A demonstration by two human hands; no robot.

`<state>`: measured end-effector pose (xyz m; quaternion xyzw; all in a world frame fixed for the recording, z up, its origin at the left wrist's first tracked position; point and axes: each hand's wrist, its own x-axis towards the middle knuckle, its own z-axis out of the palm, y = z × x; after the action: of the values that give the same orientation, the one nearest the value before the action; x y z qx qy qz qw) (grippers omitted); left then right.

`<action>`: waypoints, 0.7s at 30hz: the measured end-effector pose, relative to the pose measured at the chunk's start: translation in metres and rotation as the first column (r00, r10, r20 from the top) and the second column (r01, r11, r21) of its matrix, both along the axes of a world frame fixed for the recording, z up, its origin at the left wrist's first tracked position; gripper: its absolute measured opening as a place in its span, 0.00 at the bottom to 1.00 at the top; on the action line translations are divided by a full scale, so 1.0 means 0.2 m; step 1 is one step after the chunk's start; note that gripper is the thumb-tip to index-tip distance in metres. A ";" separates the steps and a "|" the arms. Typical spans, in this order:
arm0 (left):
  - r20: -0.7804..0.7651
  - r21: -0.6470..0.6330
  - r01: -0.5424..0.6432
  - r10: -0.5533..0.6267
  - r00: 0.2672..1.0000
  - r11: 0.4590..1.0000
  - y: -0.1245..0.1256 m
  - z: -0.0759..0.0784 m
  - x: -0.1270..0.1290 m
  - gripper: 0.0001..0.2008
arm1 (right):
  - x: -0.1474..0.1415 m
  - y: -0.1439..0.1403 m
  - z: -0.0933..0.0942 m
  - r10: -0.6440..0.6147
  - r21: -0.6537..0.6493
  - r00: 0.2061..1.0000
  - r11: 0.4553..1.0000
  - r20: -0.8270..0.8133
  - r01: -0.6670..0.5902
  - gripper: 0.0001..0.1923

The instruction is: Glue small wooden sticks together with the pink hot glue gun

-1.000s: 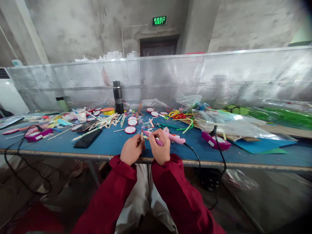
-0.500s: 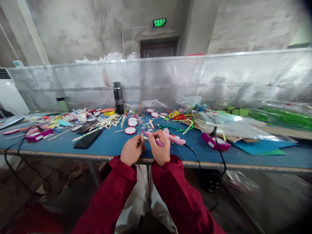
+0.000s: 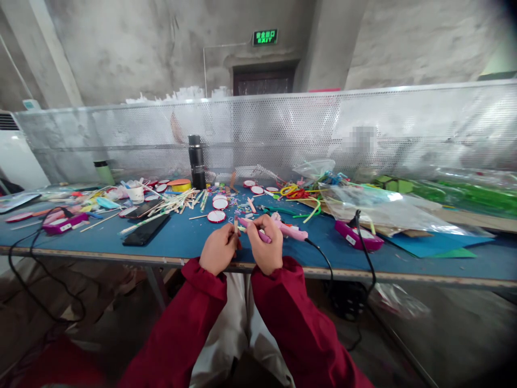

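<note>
Left hand: nearer to us than the black flask [image 3: 197, 163] and a bit right of it, our left hand [image 3: 220, 249] is pinching a small wooden strip [image 3: 236, 225], more or less upright. Not much of it is showing, so a sideways nudge could be twisting it loose.
Right hand: same near side, further right of the flask, our right hand [image 3: 265, 245] is gripping a purple pen-like thing [image 3: 264, 237], tip aiming at the strip. We can't tell if they're touching; pressing too hard could be shoving the strip out of line.
Pink tool: it's lying right of the flask and nearer to us, with a black cable [image 3: 319, 251] running off the table [image 3: 404, 268]. A sleeve catching that could be dragging the pink tool [image 3: 294, 232] away, imo.
Phone: the black phone [image 3: 146, 230] is lying left of the flask, on our side. A stray elbow could be pushing it around.
White discs: the nearest red-rimmed disc [image 3: 217, 216] is sitting just right of and nearer than the flask. Hands reaching forward could be scattering it.
Flask: it's standing tall amid the clutter, so a careless long reach could be tipping it.
</note>
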<state>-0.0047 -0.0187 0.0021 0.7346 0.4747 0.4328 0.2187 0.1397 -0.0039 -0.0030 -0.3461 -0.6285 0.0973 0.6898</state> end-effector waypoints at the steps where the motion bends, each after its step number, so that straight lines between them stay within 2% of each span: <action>1: 0.001 0.001 0.001 -0.001 1.000 1.000 0.00 0.00 0.00 0.07 | 0.00 0.00 0.00 -0.001 0.000 1.000 1.000 0.000 0.001 0.13; 21: -0.039 0.018 -0.038 0.039 0.998 0.999 0.01 -0.01 0.00 0.08 | 0.00 0.00 0.00 -0.013 -0.010 1.000 1.000 0.010 0.013 0.12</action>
<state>-0.0040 -0.0169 0.0010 0.7356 0.4891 0.4265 0.1944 0.1402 -0.0032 -0.0037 -0.3541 -0.6291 0.0944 0.6855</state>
